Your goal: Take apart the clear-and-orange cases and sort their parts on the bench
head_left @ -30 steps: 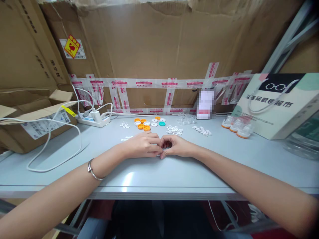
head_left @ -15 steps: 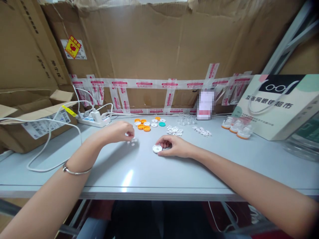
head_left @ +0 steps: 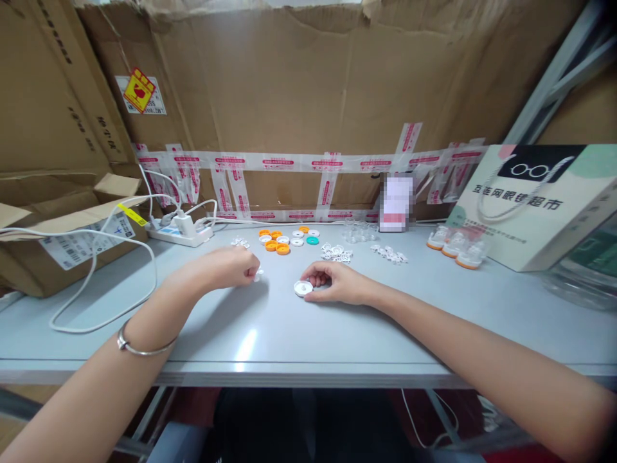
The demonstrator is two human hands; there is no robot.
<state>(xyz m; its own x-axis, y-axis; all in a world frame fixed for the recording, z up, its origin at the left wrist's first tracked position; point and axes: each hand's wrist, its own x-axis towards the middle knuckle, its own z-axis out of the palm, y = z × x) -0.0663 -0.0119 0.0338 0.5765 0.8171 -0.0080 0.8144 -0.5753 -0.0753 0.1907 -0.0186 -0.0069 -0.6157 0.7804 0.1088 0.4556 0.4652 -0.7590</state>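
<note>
Low over the table, my left hand (head_left: 234, 267) is closed, its fingertips down beside small white pieces (head_left: 259, 275). Whatever its fingers pinch is hidden. My right hand (head_left: 337, 281) rests on the table, thumb and fingers gripping the rim of a round white cap-like disc (head_left: 303, 289) with a small raised centre. Behind the hands lie several orange round caps (head_left: 283, 249), white ones (head_left: 297, 242) and a green one (head_left: 312, 240). More small white pieces (head_left: 240, 242) lie just behind my left hand.
Piles of white plastic parts (head_left: 336, 253), small clear-white parts (head_left: 389, 254) and clear cups (head_left: 359, 231) lie farther back. Clear assemblies with orange bases (head_left: 467, 256) stand beside a paper bag (head_left: 520, 199). A phone (head_left: 395, 202) leans on cardboard; a power strip (head_left: 180, 235) with cables is left.
My left hand has come down and slightly left, fingertips now lower at the small white pieces. My right hand still holds the white disc in the same spot.
</note>
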